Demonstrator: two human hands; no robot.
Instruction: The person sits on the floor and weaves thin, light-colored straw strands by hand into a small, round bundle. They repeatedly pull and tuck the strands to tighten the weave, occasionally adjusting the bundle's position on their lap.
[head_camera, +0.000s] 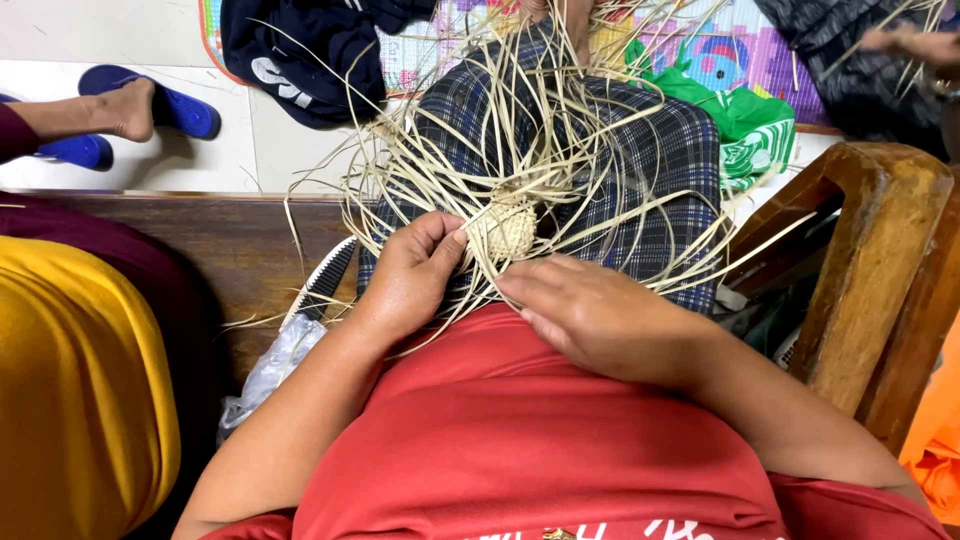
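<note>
A small woven straw disc (506, 228) rests on my lap, over a blue plaid cloth (660, 150). Many long loose straw strands (560, 110) fan out from it in all directions. My left hand (410, 275) pinches the disc's left edge between thumb and fingers. My right hand (590, 310) lies just below the disc, its fingertips pressing on strands at the disc's lower edge. A red shirt (520, 430) covers my body at the bottom of the view.
A person in yellow and maroon (80, 380) sits at my left on a wooden bench (240, 240), with a bare foot (125, 108) by blue sandals (170, 100). A wooden armrest (880, 260) stands at right. A comb (325, 280), plastic bag (270, 365), green bag (750, 125) and dark clothing (310, 50) lie around.
</note>
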